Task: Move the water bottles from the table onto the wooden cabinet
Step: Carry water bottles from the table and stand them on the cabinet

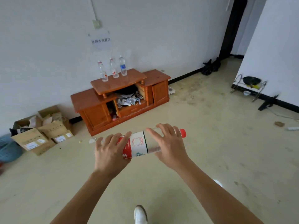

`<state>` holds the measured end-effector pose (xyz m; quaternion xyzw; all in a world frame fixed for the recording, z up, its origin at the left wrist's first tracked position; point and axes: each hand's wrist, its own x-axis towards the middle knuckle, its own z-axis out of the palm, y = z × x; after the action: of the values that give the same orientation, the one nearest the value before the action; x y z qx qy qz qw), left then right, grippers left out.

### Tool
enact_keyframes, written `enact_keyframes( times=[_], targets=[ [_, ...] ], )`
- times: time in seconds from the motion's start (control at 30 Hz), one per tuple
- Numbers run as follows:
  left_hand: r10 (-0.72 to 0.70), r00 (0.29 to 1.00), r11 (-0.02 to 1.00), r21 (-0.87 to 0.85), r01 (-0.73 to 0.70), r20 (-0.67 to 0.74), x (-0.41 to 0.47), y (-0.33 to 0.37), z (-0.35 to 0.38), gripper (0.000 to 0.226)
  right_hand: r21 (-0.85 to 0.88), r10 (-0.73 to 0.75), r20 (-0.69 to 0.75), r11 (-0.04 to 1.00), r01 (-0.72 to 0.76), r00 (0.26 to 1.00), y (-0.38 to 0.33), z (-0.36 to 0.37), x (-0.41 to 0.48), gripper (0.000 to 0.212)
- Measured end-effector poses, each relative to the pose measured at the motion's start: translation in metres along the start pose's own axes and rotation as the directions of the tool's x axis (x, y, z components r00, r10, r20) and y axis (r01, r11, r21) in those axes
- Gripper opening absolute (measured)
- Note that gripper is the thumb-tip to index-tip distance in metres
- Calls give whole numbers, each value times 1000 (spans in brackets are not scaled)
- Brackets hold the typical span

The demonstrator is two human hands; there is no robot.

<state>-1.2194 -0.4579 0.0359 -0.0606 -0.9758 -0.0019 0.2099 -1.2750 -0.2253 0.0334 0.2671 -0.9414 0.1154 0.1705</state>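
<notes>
A clear water bottle (139, 145) with a red and white label and a red cap lies sideways in front of me, cap pointing right. My left hand (110, 152) grips its bottom end and my right hand (169, 147) wraps its upper part near the neck. Ahead against the wall stands the wooden cabinet (119, 97). On its raised top shelf three bottles stand upright in a row: two with red labels (103, 72) (114, 68) and one with a blue label (123, 66). The table is out of view.
Open cardboard boxes (43, 131) and a blue basket (8, 147) sit on the floor left of the cabinet. A metal rack (249, 86) stands by the right wall, black bags (210, 67) near a doorway. Beige floor lies between me and the cabinet. My white shoe (140, 215) shows below.
</notes>
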Motion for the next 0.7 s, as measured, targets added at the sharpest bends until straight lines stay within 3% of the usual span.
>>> enact_keyframes(
  times=[0.37,0.7],
  targets=[
    [-86,996,995,-40,87,12,196,-110,106,99,-40,-40,23,998,41,999,59,97,235,98],
    [-41,999,999,-30,42,25,372,-199,182,97,-2,47,22,999,-47,999,106,166,419,102]
  ],
)
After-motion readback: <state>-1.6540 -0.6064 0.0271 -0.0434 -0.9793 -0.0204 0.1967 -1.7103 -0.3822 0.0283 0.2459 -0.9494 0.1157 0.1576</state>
